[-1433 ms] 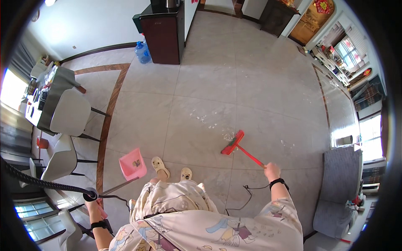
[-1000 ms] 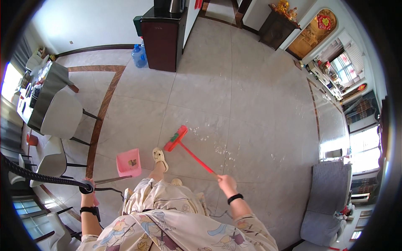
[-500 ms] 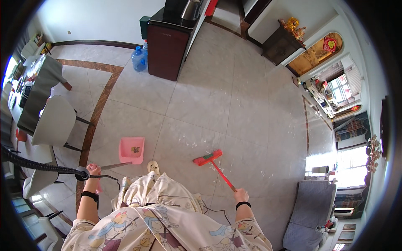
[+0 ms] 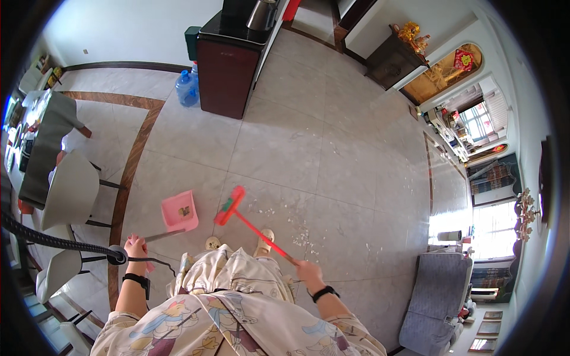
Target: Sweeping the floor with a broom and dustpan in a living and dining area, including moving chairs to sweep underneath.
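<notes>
My left hand (image 4: 136, 245) is closed round the handle of a pink dustpan (image 4: 172, 215), which rests on the floor ahead and to the left with its metal-coloured shaft running back to me. A small printed patch shows inside the pan. In my right hand (image 4: 309, 273) I grip the handle of a red broom (image 4: 254, 229). Its head, with green bristles, lies left of centre, a short way right of the dustpan and apart from it. White scraps (image 4: 303, 237) are scattered over the tiles right of the broom. My two slippered feet show below the broom head.
Pale chairs (image 4: 71, 190) and a table with a grey cloth (image 4: 50, 148) line the left. A dark cabinet (image 4: 227, 74) with blue water bottles (image 4: 186, 89) stands ahead. To the right is a grey sofa (image 4: 432, 299). A black cable (image 4: 59, 240) crosses at left.
The broom has swung left, from right of centre to near the dustpan, with my right hand following. The dustpan has tilted slightly. My right foot has come into view.
</notes>
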A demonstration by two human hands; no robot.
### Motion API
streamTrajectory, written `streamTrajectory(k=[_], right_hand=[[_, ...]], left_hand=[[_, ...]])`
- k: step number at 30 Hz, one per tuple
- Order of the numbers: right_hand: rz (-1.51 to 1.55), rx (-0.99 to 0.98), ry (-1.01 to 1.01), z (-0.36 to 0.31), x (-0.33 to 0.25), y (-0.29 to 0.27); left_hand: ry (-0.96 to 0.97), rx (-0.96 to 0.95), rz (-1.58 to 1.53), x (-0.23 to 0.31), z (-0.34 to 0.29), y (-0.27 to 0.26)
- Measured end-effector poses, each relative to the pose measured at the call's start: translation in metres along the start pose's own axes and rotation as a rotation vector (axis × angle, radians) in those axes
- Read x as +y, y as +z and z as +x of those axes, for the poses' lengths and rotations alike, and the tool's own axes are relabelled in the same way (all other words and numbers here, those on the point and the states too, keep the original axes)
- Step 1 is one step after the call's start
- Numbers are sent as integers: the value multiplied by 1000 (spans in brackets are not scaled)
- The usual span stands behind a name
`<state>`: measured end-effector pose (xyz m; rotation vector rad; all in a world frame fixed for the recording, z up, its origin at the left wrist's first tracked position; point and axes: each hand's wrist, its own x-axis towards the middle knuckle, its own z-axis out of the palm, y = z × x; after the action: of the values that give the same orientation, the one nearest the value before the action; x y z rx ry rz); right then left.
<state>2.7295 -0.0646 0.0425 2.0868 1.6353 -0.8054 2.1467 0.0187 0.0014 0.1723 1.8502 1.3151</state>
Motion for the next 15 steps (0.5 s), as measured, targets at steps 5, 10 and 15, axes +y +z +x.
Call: streamTrajectory(k=[5,10,15], right_hand=[[-81,-162,-214,70,-35,24],[7,-132,-209,91,17,15],[157,-12,39,90,161,-9]], left_hand=[[65,3,-8,-10,-11,11],[79,75,-40,-25,-28,20],[32,129,-19,-16,-71,40]])
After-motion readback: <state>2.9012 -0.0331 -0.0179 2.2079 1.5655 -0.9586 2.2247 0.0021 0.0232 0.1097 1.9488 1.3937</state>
